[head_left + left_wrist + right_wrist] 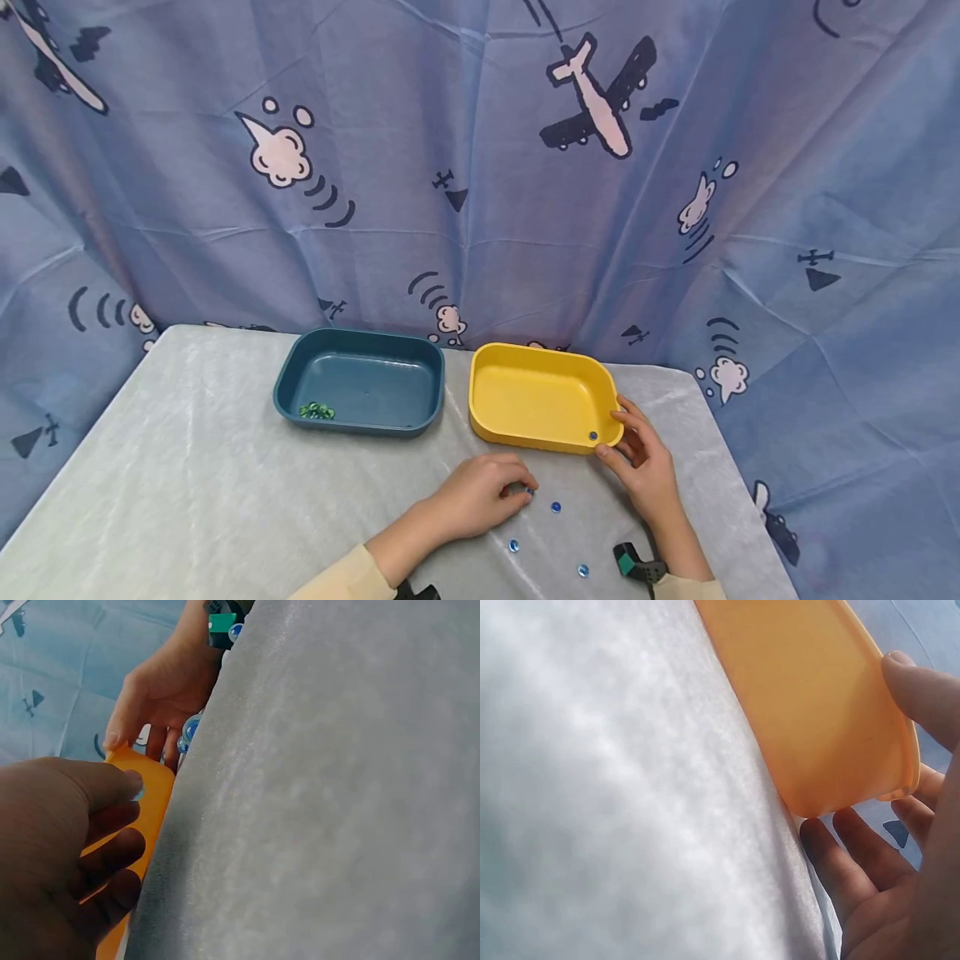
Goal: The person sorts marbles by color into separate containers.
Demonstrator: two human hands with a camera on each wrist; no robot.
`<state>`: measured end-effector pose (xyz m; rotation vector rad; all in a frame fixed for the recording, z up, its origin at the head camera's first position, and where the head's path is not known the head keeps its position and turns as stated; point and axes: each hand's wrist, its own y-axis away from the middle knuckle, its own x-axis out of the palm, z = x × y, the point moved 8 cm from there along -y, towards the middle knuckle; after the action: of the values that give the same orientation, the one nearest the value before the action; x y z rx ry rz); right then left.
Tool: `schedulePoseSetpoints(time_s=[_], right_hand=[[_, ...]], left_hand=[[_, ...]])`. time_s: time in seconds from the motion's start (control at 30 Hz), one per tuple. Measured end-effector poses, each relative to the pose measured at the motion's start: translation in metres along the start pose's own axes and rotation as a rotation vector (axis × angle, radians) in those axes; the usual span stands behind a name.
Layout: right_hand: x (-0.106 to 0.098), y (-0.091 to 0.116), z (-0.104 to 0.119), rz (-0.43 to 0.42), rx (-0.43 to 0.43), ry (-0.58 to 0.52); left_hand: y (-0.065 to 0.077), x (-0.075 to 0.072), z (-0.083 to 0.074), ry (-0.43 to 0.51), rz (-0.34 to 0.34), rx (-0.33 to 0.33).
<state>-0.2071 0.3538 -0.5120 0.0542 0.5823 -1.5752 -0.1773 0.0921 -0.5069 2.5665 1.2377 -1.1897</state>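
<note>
My left hand [478, 495] pinches a small blue glass bead [530, 492] between thumb and fingertips, low over the table in front of the yellow bin [525, 439]. In the left wrist view a bit of the bead [138, 795] shows beside the fingertip. With thumb and fingers spread around the bin's near right corner, my right hand [651, 473] holds its rim. One blue bead [593, 436] lies inside the bin at that corner. Loose on the cloth are three more blue beads, one [556, 507] just right of my left hand.
Left of the yellow bin stands a dark teal bin [360, 427], with several green beads [317, 411] in its near left corner. A pale cloth [187, 467] covers the table. Behind it hangs a blue curtain [390, 167] printed with planes.
</note>
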Motion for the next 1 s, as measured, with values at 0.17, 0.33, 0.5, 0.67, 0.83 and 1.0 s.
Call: schedulePoseSetpoints(time_s=[0.17,0.33,0.5,0.67,0.83,1.0], right_hand=[[-0.001,0.001,0.002,-0.003,0.0,-0.002],[-0.002,0.002,0.003,-0.009,0.003,-0.002],[-0.002,0.002,0.001,-0.013,0.021,-0.011],[-0.002,0.002,0.0,-0.013,0.029,-0.001],[-0.002,0.001,0.001,-0.007,0.014,-0.006],[-0.001,0.0,0.003,-0.003,0.007,-0.006]], left_hand=[[-0.001,-0.003,-0.007,-0.005,0.001,0.016],[-0.002,-0.006,-0.014,-0.013,-0.012,0.036],[-0.003,-0.01,-0.019,-0.026,-0.022,0.049],[-0.004,-0.013,-0.023,-0.033,-0.024,0.057],[-0.008,-0.022,-0.03,-0.034,-0.047,0.078],[-0.011,-0.036,-0.037,-0.041,-0.1,0.099]])
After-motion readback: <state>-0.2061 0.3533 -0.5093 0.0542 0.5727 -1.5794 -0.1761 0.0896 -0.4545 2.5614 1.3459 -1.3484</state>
